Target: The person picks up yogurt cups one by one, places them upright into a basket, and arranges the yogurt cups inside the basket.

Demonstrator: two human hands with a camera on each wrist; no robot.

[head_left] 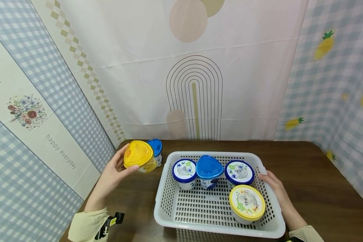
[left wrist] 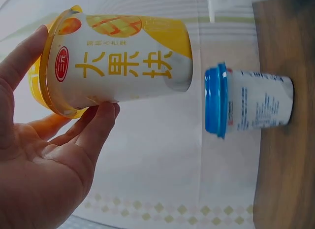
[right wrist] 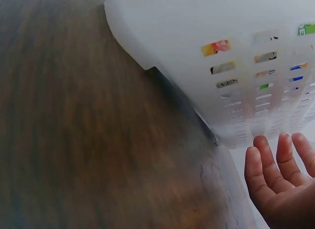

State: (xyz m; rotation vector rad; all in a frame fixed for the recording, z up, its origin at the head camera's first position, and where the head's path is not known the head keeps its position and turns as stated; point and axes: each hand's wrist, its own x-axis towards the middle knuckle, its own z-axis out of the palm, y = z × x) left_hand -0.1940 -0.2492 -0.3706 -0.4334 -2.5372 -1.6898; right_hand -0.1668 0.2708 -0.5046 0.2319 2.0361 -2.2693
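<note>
My left hand point(head_left: 116, 169) holds a yogurt cup with a yellow lid point(head_left: 138, 154), raised at the table's left side. In the left wrist view, thumb and fingers grip this cup point(left wrist: 147, 51) near its lid; its side is white and yellow with fruit pictures. Just behind it a blue-lidded cup point(head_left: 155, 148) stands on the table. At the right side of a white plastic basket point(head_left: 210, 228), my right hand point(head_left: 275, 186) reaches the rim. Its fingers point(right wrist: 261, 162) are extended, tips right at the slotted outer wall point(right wrist: 226, 111) in the right wrist view.
Inside the basket stand two tubs with dark blue rims point(head_left: 184, 170), a blue-lidded cup point(head_left: 209, 167) and a yellow-rimmed tub point(head_left: 247, 202). The brown wooden table point(head_left: 314, 188) ends at a patterned cloth backdrop point(head_left: 242, 84); a checked cloth point(head_left: 48, 161) hangs at the left.
</note>
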